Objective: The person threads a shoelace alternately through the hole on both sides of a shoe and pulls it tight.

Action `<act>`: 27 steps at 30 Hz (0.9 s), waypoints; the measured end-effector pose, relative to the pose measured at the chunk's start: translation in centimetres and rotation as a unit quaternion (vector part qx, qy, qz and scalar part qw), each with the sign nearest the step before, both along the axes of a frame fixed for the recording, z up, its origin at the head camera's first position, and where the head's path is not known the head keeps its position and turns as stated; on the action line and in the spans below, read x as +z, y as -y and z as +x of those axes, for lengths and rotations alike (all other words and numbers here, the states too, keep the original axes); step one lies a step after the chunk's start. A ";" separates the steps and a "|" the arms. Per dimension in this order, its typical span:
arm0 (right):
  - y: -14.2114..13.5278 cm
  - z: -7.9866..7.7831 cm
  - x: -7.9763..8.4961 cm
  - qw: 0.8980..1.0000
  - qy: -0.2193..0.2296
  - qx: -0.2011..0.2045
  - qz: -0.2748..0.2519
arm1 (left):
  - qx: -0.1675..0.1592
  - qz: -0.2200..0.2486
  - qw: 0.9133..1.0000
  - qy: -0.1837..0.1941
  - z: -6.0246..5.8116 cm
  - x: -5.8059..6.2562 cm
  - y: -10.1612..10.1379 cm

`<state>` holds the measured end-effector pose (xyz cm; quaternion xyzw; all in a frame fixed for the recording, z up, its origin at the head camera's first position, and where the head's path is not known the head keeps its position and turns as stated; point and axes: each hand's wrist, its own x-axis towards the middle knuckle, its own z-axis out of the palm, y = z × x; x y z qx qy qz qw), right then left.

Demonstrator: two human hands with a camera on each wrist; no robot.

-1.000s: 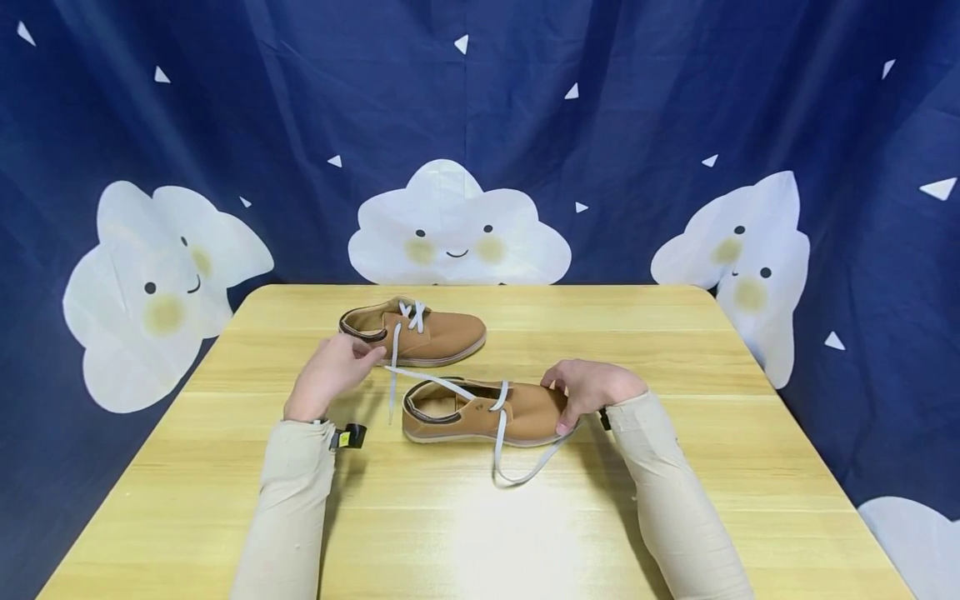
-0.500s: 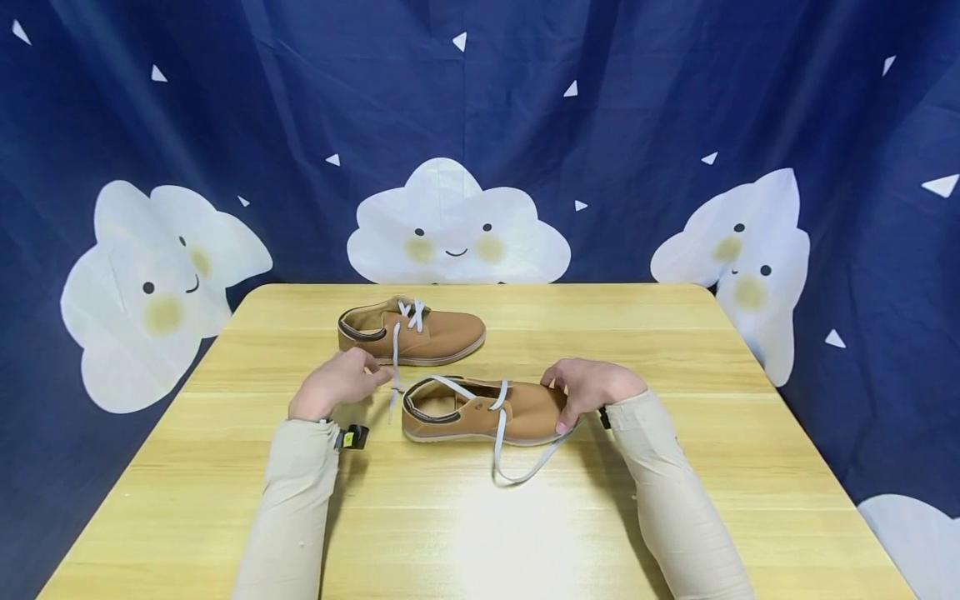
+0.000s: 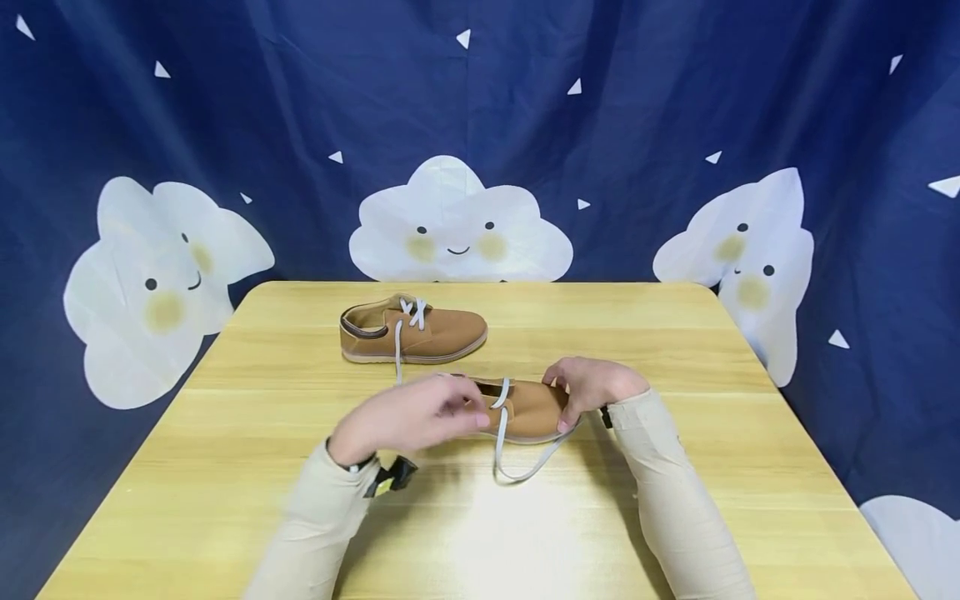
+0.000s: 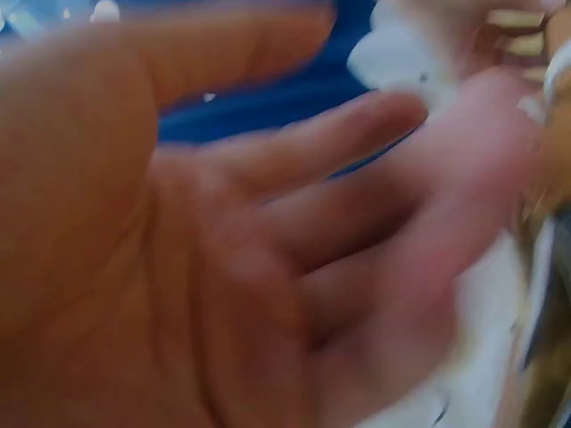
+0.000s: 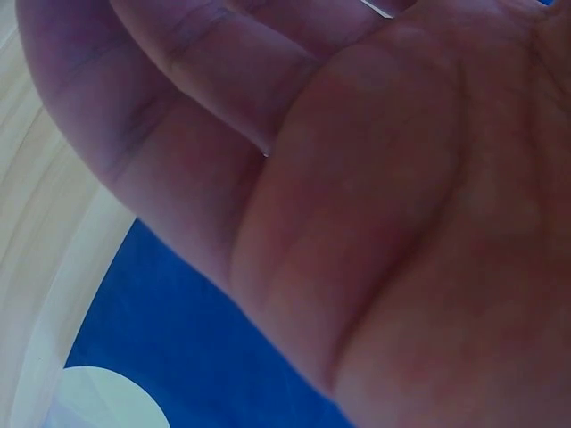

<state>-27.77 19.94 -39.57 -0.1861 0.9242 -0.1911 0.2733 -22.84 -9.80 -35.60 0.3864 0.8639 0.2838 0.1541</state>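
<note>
A tan lace-up shoe [image 3: 534,407] lies on the table with its toe to the right. My right hand [image 3: 598,388] grips that toe, thumb on the near side and fingers on the far side. From the shoe's eyelets a pale shoelace [image 3: 499,458] loops onto the tabletop and back under the right thumb. My left hand [image 3: 416,414] hovers over the heel and opening, hiding them, its fingertips beside the lacing. In the left wrist view the blurred left palm [image 4: 268,259] shows loosely bent fingers holding nothing. The right palm [image 5: 357,214] fills the right wrist view.
A matching tan shoe [image 3: 453,332] stands farther back, toe also right, with its own lace [image 3: 398,350] hanging down its side. The wooden table [image 3: 645,325] ends at a blue curtain [image 3: 517,125] printed with clouds.
My left hand has let go of the near shoe's other lace end and swung right, over the heel toward the lacing. The right hand keeps its hold on the toe.
</note>
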 end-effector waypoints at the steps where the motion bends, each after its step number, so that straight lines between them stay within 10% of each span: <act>1: 0.0 0.0 0.0 1.000 0.000 0.000 0.000 | -0.024 -0.021 0.999 0.018 0.2 -0.4 -0.5; 12: 0.0 0.0 -0.4 1.000 0.003 0.003 -0.005 | -0.080 -0.131 0.984 0.089 0.3 -3.1 -2.8; 19: -0.2 -0.1 -0.2 1.000 0.001 0.003 -0.004 | -0.115 -0.049 0.986 0.110 -0.5 -3.5 -3.0; 27: -0.1 0.1 0.0 1.000 -0.006 0.002 0.007 | -0.073 0.070 0.977 0.189 -0.9 -2.7 -2.6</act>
